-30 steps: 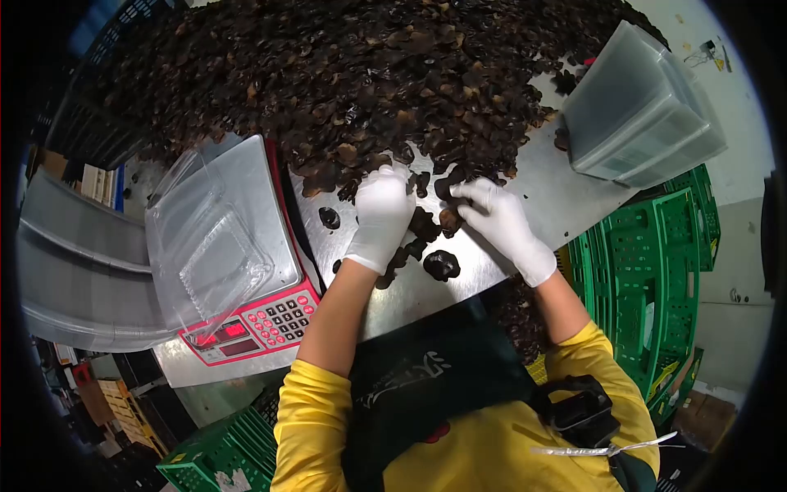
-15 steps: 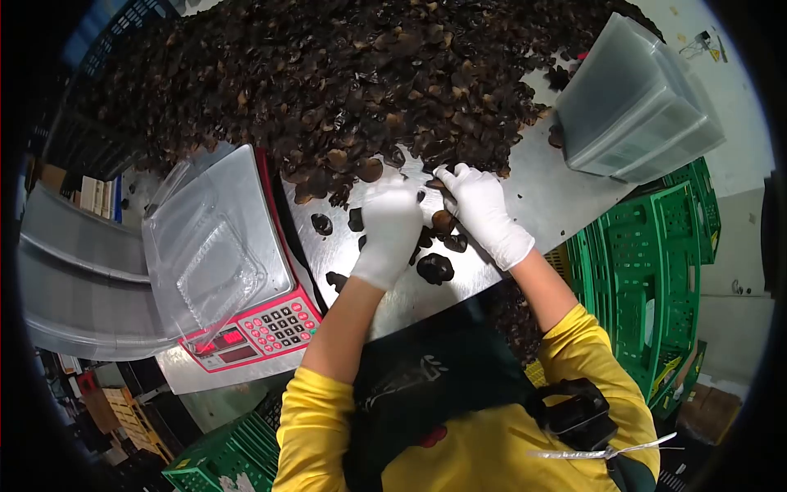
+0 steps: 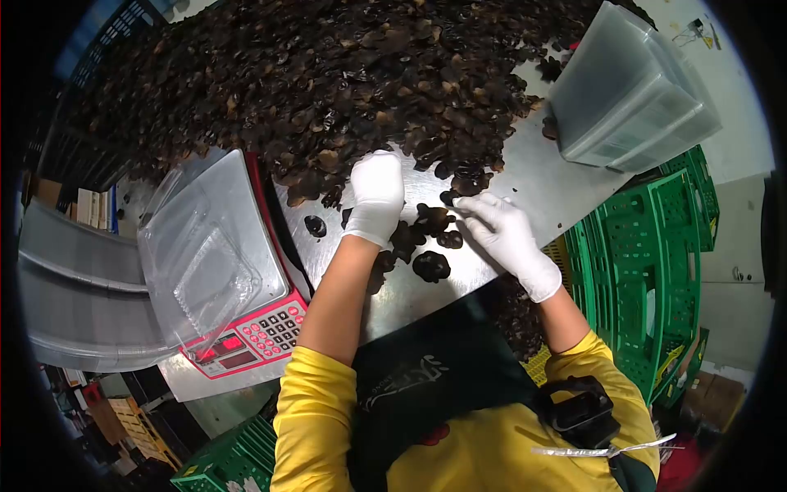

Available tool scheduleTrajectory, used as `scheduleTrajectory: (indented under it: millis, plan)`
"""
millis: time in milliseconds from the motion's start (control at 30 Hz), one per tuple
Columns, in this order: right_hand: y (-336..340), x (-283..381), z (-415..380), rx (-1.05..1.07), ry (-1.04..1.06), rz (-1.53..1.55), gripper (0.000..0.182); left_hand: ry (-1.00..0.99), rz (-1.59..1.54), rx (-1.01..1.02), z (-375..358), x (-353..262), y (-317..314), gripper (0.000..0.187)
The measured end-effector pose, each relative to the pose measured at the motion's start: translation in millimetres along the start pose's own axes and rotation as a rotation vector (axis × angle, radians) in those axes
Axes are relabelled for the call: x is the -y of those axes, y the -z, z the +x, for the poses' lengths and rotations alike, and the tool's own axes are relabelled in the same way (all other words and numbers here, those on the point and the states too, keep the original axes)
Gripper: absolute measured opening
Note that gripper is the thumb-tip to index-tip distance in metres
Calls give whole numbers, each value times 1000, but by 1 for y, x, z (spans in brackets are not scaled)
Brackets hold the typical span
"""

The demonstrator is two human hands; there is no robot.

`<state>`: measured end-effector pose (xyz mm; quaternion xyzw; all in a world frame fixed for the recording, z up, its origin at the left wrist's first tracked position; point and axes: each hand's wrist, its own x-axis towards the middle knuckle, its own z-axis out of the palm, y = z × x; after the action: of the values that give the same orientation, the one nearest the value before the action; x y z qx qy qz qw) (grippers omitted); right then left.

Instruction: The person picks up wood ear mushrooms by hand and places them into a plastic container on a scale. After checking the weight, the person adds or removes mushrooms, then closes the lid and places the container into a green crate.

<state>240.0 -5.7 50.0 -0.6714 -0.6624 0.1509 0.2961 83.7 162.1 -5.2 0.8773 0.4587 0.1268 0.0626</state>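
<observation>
A large heap of dark brown, mushroom-like pieces point(image 3: 328, 90) covers the back of the metal table point(image 3: 533, 184). My left hand point(image 3: 379, 187), in a white glove, is closed at the heap's front edge; whatever its curled fingers hold is hidden. Over the bare metal to the right, my gloved right hand point(image 3: 500, 230) has its fingers partly spread, the fingertips beside a small dark piece point(image 3: 448, 198). Several loose dark pieces lie between and below the hands, one of them a rounded piece point(image 3: 431, 266) near the table's front edge.
On the left, a red and silver scale point(image 3: 246, 328) carries a clear plastic tray point(image 3: 215, 275). Stacked clear containers point(image 3: 631, 98) stand at the back right. Green crates point(image 3: 639, 271) are stacked right of the table, and another green crate point(image 3: 225, 455) sits at the lower left.
My left hand has shifted slightly left and up. My right hand has moved right and toward me, off the heap's edge, and its fingers have spread. The loose pieces between the hands are rearranged.
</observation>
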Motion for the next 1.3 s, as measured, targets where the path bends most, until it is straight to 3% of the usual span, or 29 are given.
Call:
scheduleTrajectory:
  millis: [133, 233, 300, 333, 367, 400, 433, 500, 600, 633, 700, 767, 833, 900, 967, 1000, 1033, 1067, 1133, 1167, 1233, 1267, 1300]
  plan:
    - [21, -16, -16, -75, -45, -8, 21, 14, 31, 141, 7, -6, -4, 8]
    - [37, -29, -27, -140, -86, -79, 17, -84, -158, -95, -5, -18, 24, 9]
    - [49, -36, -30, -188, -122, -85, 14, -275, -362, -371, -35, -48, 31, 11]
    - [53, -41, -31, -178, -197, -18, 13, -367, -102, 100, -51, -71, 57, 13]
    - [55, -44, -29, -171, -270, 49, 13, -493, -546, 86, -75, -85, 44, 18]
    - [55, -44, -24, -152, -260, -48, 14, -555, -572, 90, -108, -108, 27, 23]
    - [50, -42, -17, -153, -256, -49, 14, -548, -514, 337, -123, -135, 35, 26]
    - [33, -35, -2, -112, 35, -185, 17, -748, -616, 208, -161, -156, 2, 21]
    - [-1, -29, 19, -111, 101, -368, 18, -783, -587, 247, -161, -136, 27, 12]
    - [-9, -30, 24, -108, 106, -364, 18, -735, -621, 164, -162, -127, 33, 6]
    - [-21, -36, 33, -76, 112, -552, 14, -688, -538, 210, -162, -104, 47, 6]
    - [-24, -44, 36, -133, 92, -508, 11, -532, -532, 291, -169, -79, 69, 4]
    - [-18, -37, 31, -171, -12, -319, 14, -342, -516, 176, -180, -51, 85, 12]
    - [-9, -23, 23, -118, -75, -155, 17, -39, -309, 89, -191, -35, 91, 34]
    - [-9, -17, 16, -15, -183, 51, 23, 123, -225, 33, -188, -22, 102, 52]
    - [-13, -18, 11, 13, -175, 67, 29, 192, -33, 107, -187, -18, 98, 71]
    - [-16, -17, 8, 40, -167, 84, 35, 193, -30, 109, -186, -14, 91, 71]
    - [-15, -15, 5, 41, -165, 86, 35, 198, 182, 127, -185, -11, 83, 80]
    - [-10, -7, 1, 162, -149, -34, 65, 160, 514, 141, -183, -4, 72, 103]
    - [-8, -8, 0, 163, -144, -35, 65, 164, 514, 139, -181, -2, 69, 103]
    - [-7, -9, -4, 288, -150, -191, 101, 218, 338, 359, -173, 2, 69, 104]
    - [-7, -5, -4, 331, -166, -271, 120, 217, 204, 288, -173, 8, 64, 106]
    - [-9, -3, -5, 328, -164, -267, 120, 217, 209, 286, -171, 12, 66, 106]
